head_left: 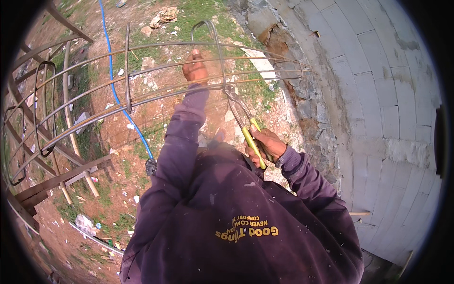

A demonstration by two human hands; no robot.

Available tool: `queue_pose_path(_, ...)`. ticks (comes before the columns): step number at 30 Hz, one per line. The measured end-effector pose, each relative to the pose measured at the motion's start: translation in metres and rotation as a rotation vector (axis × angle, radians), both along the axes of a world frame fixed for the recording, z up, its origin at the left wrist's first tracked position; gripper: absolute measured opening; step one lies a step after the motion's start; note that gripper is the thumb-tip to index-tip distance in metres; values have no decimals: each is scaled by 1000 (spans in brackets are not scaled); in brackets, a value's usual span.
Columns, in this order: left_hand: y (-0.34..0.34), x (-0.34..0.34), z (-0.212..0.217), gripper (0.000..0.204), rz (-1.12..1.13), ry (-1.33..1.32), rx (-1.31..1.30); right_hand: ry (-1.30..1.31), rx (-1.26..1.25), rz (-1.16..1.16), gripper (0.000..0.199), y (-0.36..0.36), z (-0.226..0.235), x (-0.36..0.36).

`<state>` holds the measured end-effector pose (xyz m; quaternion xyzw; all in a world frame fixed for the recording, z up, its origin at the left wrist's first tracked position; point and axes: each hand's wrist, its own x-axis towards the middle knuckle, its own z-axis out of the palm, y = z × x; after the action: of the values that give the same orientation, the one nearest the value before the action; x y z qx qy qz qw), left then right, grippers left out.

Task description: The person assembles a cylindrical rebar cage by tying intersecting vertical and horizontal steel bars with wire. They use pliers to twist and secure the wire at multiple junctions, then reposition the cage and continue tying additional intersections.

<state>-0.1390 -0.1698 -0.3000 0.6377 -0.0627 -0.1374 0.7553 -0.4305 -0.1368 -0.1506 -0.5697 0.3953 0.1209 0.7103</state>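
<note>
A rebar cage (142, 80) is seen stretched across the upper half of the view, held above the ground (118, 137). Four long bars can be counted running from lower left to upper right, bent by the lens. Five looped stirrups are ringed around them: three at the left, one near the middle (127, 66), one at the right (210, 42); a flat loop closes the cage end (287, 70).

The right-hand stirrup is gripped by the left hand (195, 70), fingers closed round the wire where it crosses the upper bars. The pincers (241, 113) are held by the right hand (266, 146), fingers wrapped round the yellow handles; the steel jaws are set against the lowest bar at the foot of that stirrup.

One blue hose (113, 85) is laid on the ground beneath the cage. A timber trestle (56, 182) is placed at the left. A block wall (378, 94) is curved along the right. Scraps of paper (164, 16) are scattered on grass at the top.
</note>
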Motion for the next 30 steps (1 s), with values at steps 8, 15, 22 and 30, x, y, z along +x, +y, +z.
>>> queue_pose_path(8,3,-8,13,45,-57,236,-25,101,-1325,213,42,5,20,-9)
queue_pose_path(15,2,-3,20,42,-52,285,-78,84,-909,129,32,7,16,-3)
queue_pose_path(22,2,-5,26,44,-74,226,-32,19,-91,162,35,-16,26,-5)
queue_pose_path(30,0,-3,23,45,-24,302,-88,44,-1771,332,54,-3,36,-14)
